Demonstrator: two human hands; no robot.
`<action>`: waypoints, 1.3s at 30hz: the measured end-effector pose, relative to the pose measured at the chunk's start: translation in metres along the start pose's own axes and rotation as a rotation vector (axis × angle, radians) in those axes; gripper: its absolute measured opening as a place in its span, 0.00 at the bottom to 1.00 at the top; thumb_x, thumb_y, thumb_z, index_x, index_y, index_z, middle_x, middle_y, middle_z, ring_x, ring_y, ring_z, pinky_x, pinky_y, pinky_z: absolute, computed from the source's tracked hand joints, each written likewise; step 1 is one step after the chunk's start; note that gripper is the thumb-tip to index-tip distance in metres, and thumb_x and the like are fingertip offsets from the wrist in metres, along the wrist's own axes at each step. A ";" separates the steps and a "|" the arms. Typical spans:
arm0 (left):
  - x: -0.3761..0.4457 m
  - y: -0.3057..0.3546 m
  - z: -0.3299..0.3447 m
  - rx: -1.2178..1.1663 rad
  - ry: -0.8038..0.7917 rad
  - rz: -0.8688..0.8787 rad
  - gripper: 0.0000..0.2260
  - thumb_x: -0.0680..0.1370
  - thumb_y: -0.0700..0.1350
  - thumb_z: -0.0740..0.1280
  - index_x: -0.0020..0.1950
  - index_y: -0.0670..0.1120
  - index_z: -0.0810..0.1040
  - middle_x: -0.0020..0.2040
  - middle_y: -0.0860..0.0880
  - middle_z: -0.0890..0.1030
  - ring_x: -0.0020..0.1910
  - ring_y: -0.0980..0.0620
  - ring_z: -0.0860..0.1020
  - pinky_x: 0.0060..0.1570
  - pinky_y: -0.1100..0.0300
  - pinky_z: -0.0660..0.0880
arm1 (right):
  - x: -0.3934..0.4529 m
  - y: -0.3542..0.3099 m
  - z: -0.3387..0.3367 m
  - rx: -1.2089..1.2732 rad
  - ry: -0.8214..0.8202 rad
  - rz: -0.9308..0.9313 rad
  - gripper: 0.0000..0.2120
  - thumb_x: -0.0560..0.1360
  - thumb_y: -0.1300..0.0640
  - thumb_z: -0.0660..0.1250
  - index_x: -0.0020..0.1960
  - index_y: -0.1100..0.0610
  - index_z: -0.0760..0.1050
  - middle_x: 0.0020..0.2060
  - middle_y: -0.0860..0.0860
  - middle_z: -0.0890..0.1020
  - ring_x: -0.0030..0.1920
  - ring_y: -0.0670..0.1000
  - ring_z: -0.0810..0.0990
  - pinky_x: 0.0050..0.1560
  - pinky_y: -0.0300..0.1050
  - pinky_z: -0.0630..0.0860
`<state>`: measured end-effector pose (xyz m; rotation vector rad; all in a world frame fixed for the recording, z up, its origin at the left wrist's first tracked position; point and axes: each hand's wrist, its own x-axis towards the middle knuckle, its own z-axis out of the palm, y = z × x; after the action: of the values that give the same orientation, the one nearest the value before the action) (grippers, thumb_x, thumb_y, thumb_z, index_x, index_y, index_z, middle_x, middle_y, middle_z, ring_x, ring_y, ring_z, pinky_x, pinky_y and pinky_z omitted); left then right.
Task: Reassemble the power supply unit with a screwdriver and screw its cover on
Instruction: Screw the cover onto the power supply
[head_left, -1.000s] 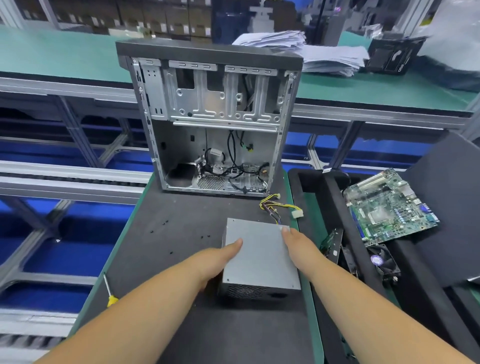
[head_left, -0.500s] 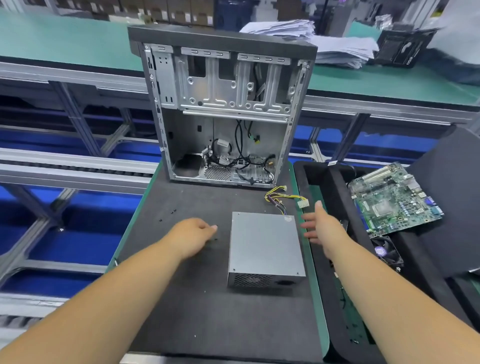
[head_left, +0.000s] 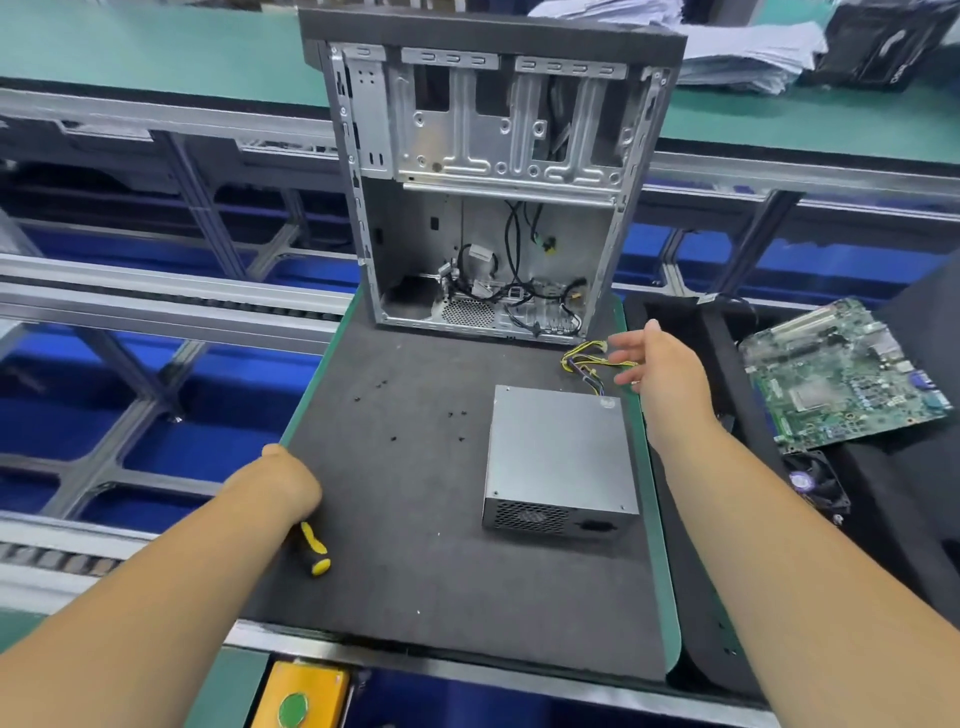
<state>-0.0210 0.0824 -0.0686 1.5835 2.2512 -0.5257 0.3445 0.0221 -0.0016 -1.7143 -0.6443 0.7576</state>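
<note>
Head view: your left hand sits at the left edge of the table, knuckles toward the camera, fingers curled under. The yellow-and-black screwdriver handle sticks out just below that hand, lying on the mat; the front of the handle and the shaft are hidden under the hand, so the left grip looks wrapped on the screwdriver, tho the fingers themselves aren't visible.

Your right hand hangs off the table surface near the right edge, fingers spread & relaxed, grip released, holding nothing. Its fingertips are right by the yellow/black wire bundle, contact can't be judged.

The power supply lies flat on the mat, center-right, grey lid up, vent grille & socket facing you. Its wire bundle comes out the far end, toward the pc case. Neither hand touches the box.

The pc case stands upright at the far end of the table, open side facing you, bare metal inside w/ loose black cables at the bottom.

Small black screws are scattered on the mat btw the case and the power supply, left of the box.

Right of the table: a green circuit board rests tilted on black foam, and a small fan sits below it. A yellow box w/ a green button shows at the near edge
</note>
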 end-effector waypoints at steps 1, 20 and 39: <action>0.000 0.001 0.004 -0.023 0.025 0.001 0.16 0.78 0.46 0.62 0.62 0.42 0.62 0.58 0.43 0.76 0.60 0.41 0.75 0.53 0.50 0.71 | -0.002 -0.001 0.000 0.007 0.002 0.004 0.23 0.84 0.47 0.52 0.46 0.55 0.82 0.42 0.50 0.83 0.31 0.46 0.74 0.40 0.44 0.68; -0.133 0.114 -0.062 -1.486 -0.036 0.565 0.20 0.79 0.34 0.64 0.69 0.45 0.66 0.44 0.41 0.81 0.38 0.48 0.83 0.36 0.61 0.80 | -0.056 -0.009 -0.026 -0.004 -0.594 -0.071 0.13 0.82 0.48 0.60 0.55 0.54 0.80 0.42 0.52 0.84 0.36 0.48 0.80 0.38 0.40 0.77; -0.053 0.192 -0.028 -0.526 -0.103 0.956 0.01 0.74 0.49 0.72 0.45 0.54 0.82 0.42 0.57 0.82 0.39 0.63 0.78 0.41 0.65 0.72 | 0.031 0.026 -0.036 -0.408 -0.200 0.085 0.13 0.74 0.58 0.69 0.49 0.68 0.75 0.35 0.53 0.68 0.36 0.51 0.66 0.42 0.45 0.61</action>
<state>0.1756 0.1125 -0.0393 1.9778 1.1619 0.2257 0.3936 0.0163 -0.0249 -2.0629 -0.9163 0.9112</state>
